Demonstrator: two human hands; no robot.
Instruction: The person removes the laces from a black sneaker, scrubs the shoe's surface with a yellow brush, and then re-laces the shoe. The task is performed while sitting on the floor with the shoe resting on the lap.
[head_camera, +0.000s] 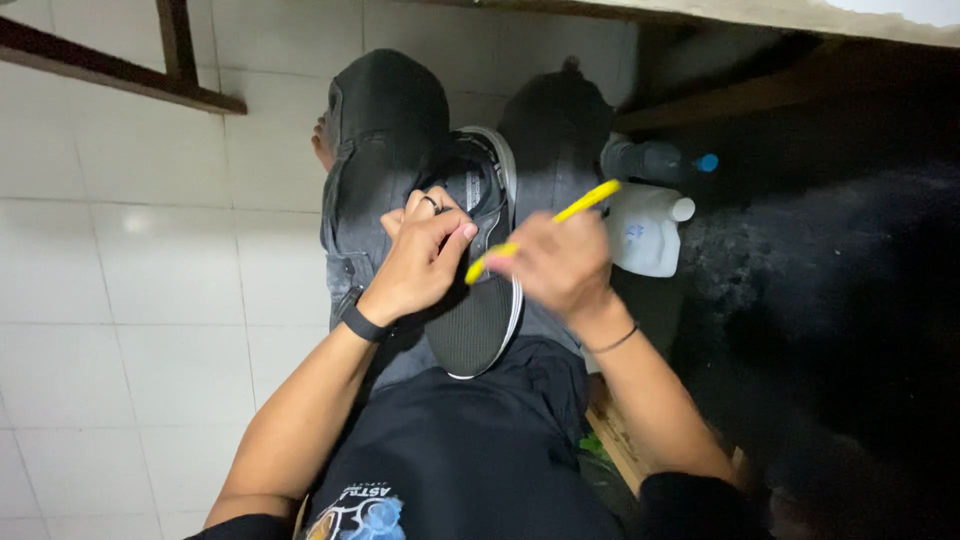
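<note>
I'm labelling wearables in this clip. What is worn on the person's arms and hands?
Both forearms are bare, with black short sleeves at the bottom edge. The left hand has a dark ring on one finger and a black band at the wrist. The right hand has a thin black bracelet at the wrist.

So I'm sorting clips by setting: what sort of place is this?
Probably a home washing or utility corner. The person sits low over a white tiled floor, cleaning a shoe with a yellow brush, a white jug nearby.
</note>
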